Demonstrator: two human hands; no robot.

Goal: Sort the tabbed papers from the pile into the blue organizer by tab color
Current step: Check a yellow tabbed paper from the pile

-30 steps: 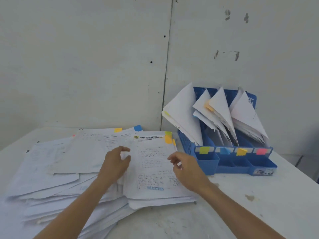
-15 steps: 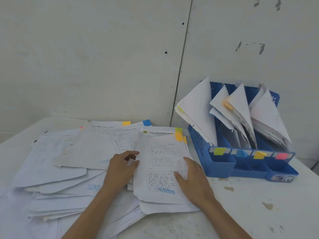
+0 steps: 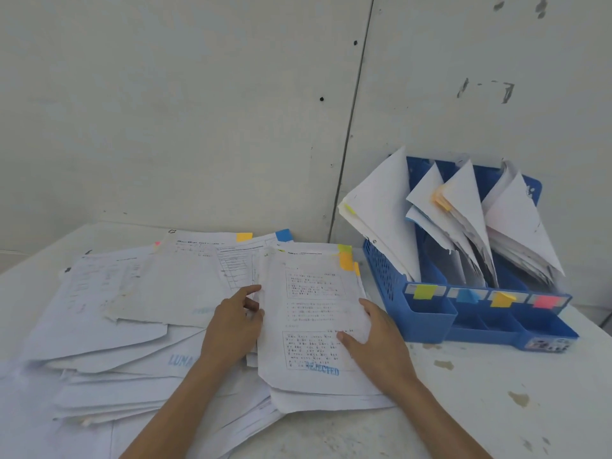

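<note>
2 hands flank the top sheet [image 3: 311,313] of the pile [image 3: 116,326]: your left hand [image 3: 231,326] at its 9 o'clock edge, grip unclear; your right hand [image 3: 377,342] flat, fingers spread, at 3 o'clock; limp paper, long axis 6 to 12; yellow-green tab [image 3: 344,249] at its far corner; rigid blue organizer [image 3: 427,326] at 2 o'clock, nearer your right.

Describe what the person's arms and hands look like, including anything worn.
The left hand and the right hand wear no gloves, and no ring, watch or bracelet shows. The left arm and the right arm are bare down to the picture's bottom edge, with no sleeves in view.
</note>
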